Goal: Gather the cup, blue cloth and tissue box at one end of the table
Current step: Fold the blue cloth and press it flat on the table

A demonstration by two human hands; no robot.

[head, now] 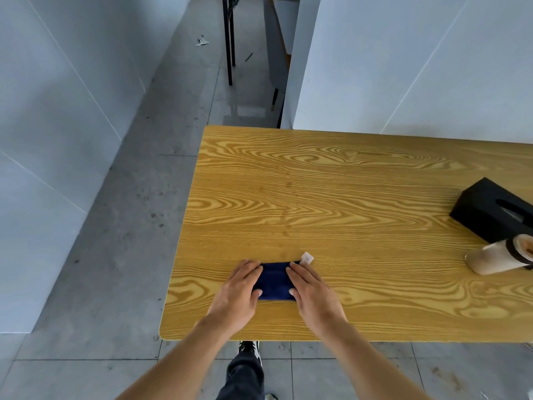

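Observation:
A folded dark blue cloth (274,281) lies flat on the wooden table (331,183), near its front edge and left end. A small white tag (307,257) sticks out at the cloth's far right corner. My left hand (240,291) rests on the cloth's left side and my right hand (310,290) on its right side, fingers flat, thumbs on the fabric. A black tissue box (493,209) stands at the right edge of view. In front of it stands a beige cup (496,256) with a dark band.
The table's left end and rounded front corner lie just left of my hands. Grey tiled floor surrounds it, with white walls behind and to the left. Black chair or table legs (230,47) stand far back. My leg and shoe (249,359) show under the front edge.

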